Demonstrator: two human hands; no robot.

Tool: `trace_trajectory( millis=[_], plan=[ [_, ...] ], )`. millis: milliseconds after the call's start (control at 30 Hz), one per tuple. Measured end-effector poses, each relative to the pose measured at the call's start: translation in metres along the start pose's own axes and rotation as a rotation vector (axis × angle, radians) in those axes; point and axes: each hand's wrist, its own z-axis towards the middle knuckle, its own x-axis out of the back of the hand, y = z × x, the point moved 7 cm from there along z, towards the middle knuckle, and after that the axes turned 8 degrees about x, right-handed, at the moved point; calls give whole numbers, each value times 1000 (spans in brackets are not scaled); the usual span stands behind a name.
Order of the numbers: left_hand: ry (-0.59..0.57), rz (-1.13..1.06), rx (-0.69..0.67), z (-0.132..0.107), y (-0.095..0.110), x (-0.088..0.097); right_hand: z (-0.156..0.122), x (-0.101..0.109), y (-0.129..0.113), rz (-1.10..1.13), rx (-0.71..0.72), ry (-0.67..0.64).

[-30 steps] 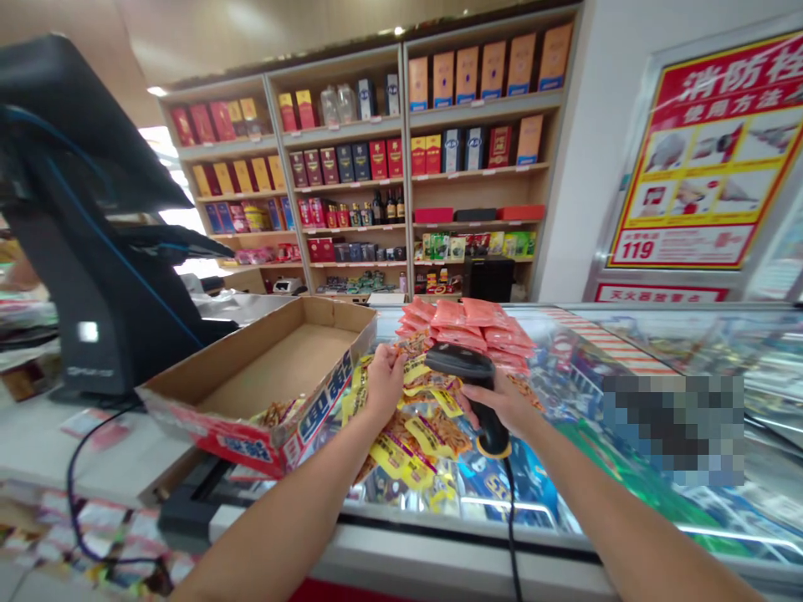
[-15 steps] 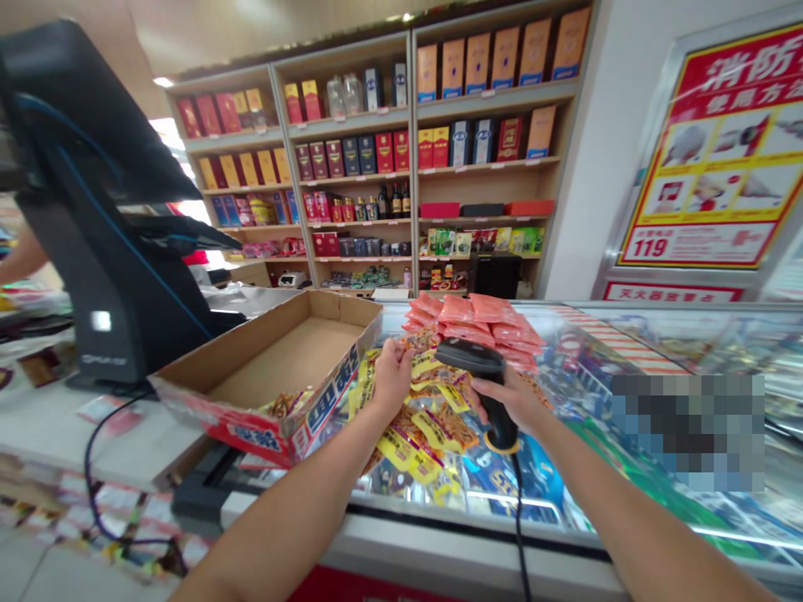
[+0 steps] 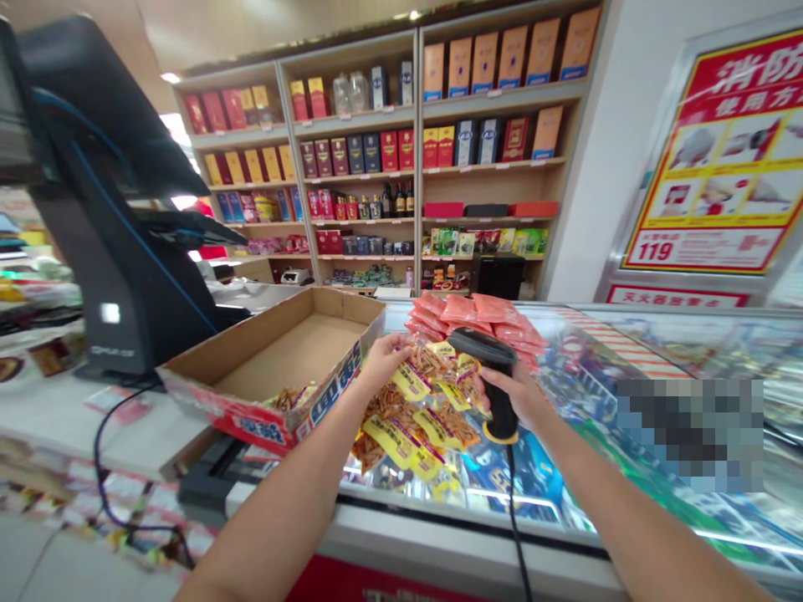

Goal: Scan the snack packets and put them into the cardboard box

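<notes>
My right hand (image 3: 518, 391) is wrapped round the grip of a black barcode scanner (image 3: 483, 347), whose head points left over the snacks. A cable runs down from its handle. My left hand (image 3: 384, 361) is closed on the upper edge of a clear and yellow snack packet (image 3: 414, 376) with brown strips inside. Under and in front of both hands, several similar snack packets (image 3: 401, 439) lie in a loose pile on the glass counter top. Left of my left hand stands an open cardboard box (image 3: 251, 359) with a few packets in its near corner.
Behind the scanner is a stack of pink packets (image 3: 493, 309). A black checkout terminal (image 3: 125, 276) stands left of the box, its cable (image 3: 100, 468) hanging over the edge. The glass freezer top (image 3: 627, 418) stretches right. Stocked shelves (image 3: 357, 180) line the back.
My left hand has shifted slightly left, and the snack packet in it now lies spread toward the scanner. The scanner has moved a little to the right. The camera view has turned slightly.
</notes>
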Motion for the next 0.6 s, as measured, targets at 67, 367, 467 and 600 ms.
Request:
trace_trajectory(
  millis=[67,367,467,600],
  plan=[
    [-33,175,-40,-2,0,-5,0,0,0,7,-8,3],
    [157,693,-82,-18,52,31,2,3,7,35,-13,21],
    [-73,784,22,-13,65,62,2,3,8,44,-9,28],
    [-443,803,174,-4,44,113,2,3,7,42,4,31]
  ],
)
